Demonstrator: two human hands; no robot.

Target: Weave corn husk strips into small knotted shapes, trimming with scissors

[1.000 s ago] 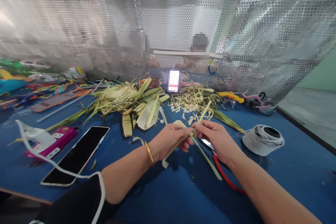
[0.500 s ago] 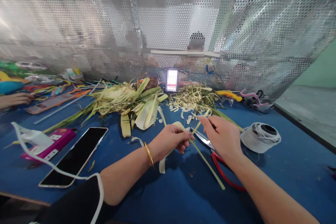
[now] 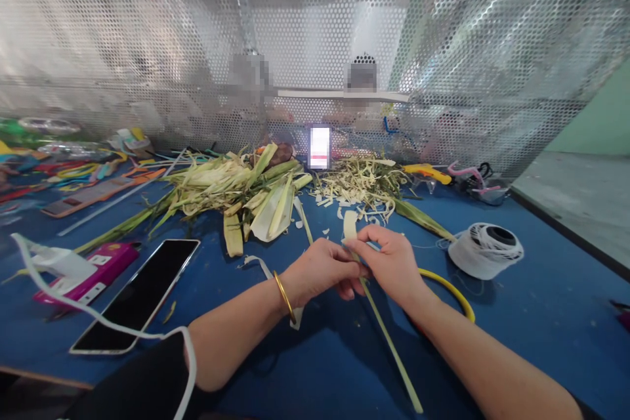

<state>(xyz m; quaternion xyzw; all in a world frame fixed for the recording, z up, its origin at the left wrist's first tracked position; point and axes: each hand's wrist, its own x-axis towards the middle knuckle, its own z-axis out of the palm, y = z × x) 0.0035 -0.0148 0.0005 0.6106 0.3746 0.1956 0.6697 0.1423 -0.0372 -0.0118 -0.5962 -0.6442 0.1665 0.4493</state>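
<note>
Closed around a thin pale-green stem (image 3: 391,348), my left hand (image 3: 327,269) lets its long end slant down toward the front of the table. My right hand (image 3: 388,259) is brought up against the left fingers, thumb and finger pinched at the top of the same stem. A short pale corn husk piece (image 3: 350,225) stands up above the pinch. What exactly lies between the fingertips is hidden. Beneath my right forearm, a yellow handle loop (image 3: 457,289) of the scissors shows; the blades are covered. To the right stands a spool of white thread (image 3: 486,251).
A heap of corn husks (image 3: 221,187) and a pile of shredded bits (image 3: 364,180) lie at the back, before a perforated metal screen (image 3: 305,33). Left are a black-screened phone (image 3: 140,295), a purple power strip (image 3: 88,275) and a white cable (image 3: 113,323). A yellow tool (image 3: 427,173) lies at back right.
My right hand has come down and left, from apart to touching the left hand. The husk piece now stands upright above the fingers. The red scissor handle has become mostly hidden.
</note>
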